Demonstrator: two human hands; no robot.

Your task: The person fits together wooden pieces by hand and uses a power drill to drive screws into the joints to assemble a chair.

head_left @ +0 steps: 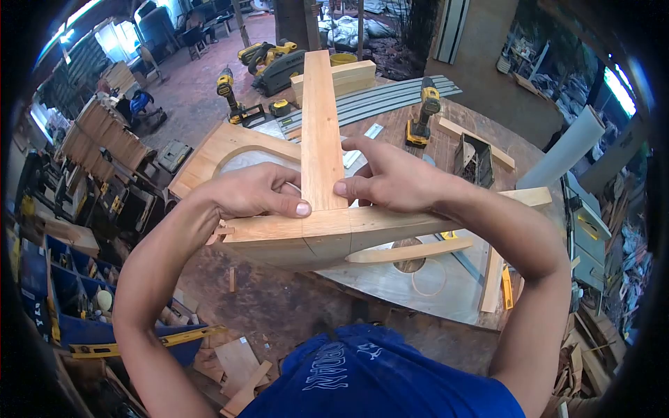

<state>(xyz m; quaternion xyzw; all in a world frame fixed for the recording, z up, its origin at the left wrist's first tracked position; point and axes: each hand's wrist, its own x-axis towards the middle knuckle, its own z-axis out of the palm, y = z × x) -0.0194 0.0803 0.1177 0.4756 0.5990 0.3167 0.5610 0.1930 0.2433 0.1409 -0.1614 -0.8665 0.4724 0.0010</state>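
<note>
A long flat wooden board [320, 132] meets the edge of a curved wooden rail [397, 221], its near end sitting between pencil lines drawn on the rail. My left hand [254, 191] is closed at the joint, its thumb pressing on the rail beside the board and its other fingers curled behind. On the opposite side, my right hand [394, 175] grips the board's right edge with thumb and forefinger, while its lower fingers are partly hidden behind the rail. Both wrists hang over the rail.
Two cordless drills [422, 115] [226, 94] stand on the workbench [446, 174]. Behind the board lie a circular saw [279, 73] and metal guide rails [390, 97]. A curved wooden piece [233, 143] lies left; a blue tool box [90, 306] is lower left.
</note>
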